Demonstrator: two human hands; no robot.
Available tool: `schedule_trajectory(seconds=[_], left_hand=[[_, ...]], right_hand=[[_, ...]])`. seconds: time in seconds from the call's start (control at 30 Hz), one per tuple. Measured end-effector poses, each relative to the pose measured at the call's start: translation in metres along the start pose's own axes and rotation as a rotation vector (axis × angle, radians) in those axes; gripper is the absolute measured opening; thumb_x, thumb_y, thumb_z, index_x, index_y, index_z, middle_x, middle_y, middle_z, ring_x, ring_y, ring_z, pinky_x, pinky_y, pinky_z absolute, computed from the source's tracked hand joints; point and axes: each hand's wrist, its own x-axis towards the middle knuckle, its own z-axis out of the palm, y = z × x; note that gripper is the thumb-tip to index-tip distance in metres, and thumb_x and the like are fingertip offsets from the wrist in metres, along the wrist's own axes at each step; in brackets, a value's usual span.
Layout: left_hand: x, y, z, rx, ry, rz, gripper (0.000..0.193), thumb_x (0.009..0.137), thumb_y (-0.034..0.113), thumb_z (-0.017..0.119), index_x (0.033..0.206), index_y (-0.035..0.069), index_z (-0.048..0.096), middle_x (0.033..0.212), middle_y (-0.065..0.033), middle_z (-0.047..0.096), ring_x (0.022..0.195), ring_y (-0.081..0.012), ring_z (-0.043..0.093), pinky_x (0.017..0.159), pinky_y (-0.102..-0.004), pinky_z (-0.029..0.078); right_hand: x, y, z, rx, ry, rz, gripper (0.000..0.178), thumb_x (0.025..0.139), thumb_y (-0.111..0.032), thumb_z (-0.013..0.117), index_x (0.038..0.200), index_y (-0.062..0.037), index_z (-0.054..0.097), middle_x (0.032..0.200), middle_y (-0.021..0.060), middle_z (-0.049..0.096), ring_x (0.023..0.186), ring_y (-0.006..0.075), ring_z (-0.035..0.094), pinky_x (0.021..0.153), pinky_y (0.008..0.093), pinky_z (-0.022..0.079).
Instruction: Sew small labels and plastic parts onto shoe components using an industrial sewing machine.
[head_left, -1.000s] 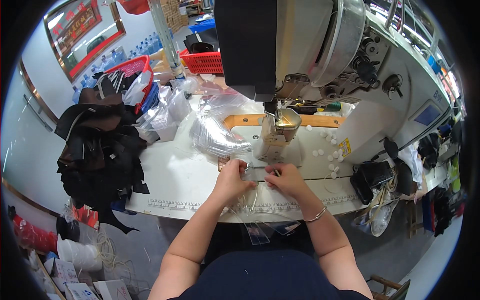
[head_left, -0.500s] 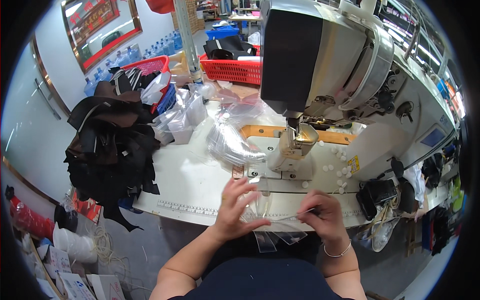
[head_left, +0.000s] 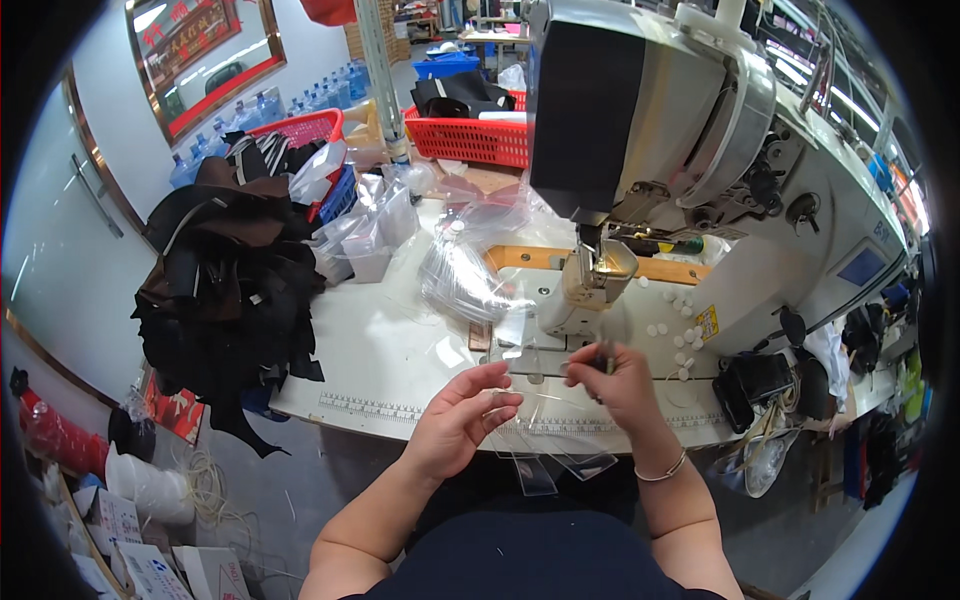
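Note:
In front of the sewing machine (head_left: 600,265), my left hand (head_left: 458,420) has its fingers curled around the edge of a clear plastic piece (head_left: 535,478). This see-through piece lies over the table's near edge, with its lower corners hanging down. My right hand (head_left: 622,390) is closed on a small dark tool (head_left: 603,357), blurred by motion, whose kind I cannot make out. It is raised just right of the plastic, near the foot of the machine's post. A pile of clear plastic pieces (head_left: 462,285) lies left of the post.
White round discs (head_left: 685,340) are scattered right of the post. A ruler strip (head_left: 375,408) runs along the white table's front. Black material scraps (head_left: 230,290) heap at the left; a red basket (head_left: 470,140) stands behind. A black box (head_left: 755,392) sits at the right edge.
My right hand has moved up and left toward the machine, turning the tool upright. My left hand's spread fingers have curled in on the plastic. The view has shifted slightly.

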Motion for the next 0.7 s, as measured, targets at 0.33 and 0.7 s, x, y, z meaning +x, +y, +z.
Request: schedule_trajectory(seconds=[0.33,0.7], left_hand=[[0.013,-0.022,-0.013,0.275,0.071,0.143,0.016,0.084,0.003,0.06,0.099,-0.004,0.058,0.092,-0.0109,0.062,0.083,-0.0168,0.062,0.078,-0.0286,0.052],[0.02,-0.024,-0.016,0.162,0.161,0.026,0.011,0.081,0.003,0.062,0.09,-0.002,0.059,0.088,-0.0097,0.062,0.077,-0.015,0.061,0.073,-0.0271,0.053]], right_hand=[[0.002,0.009,0.032,0.204,-0.212,0.023,0.013,0.074,-0.004,0.07,0.077,-0.0012,0.058,0.071,0.0055,0.064,0.066,0.0099,0.061,0.059,0.0205,0.047],[0.002,0.01,0.035,0.284,-0.23,0.022,0.015,0.076,-0.006,0.069,0.078,-0.0027,0.055,0.073,0.0054,0.062,0.066,0.0122,0.063,0.053,0.0192,0.044]])
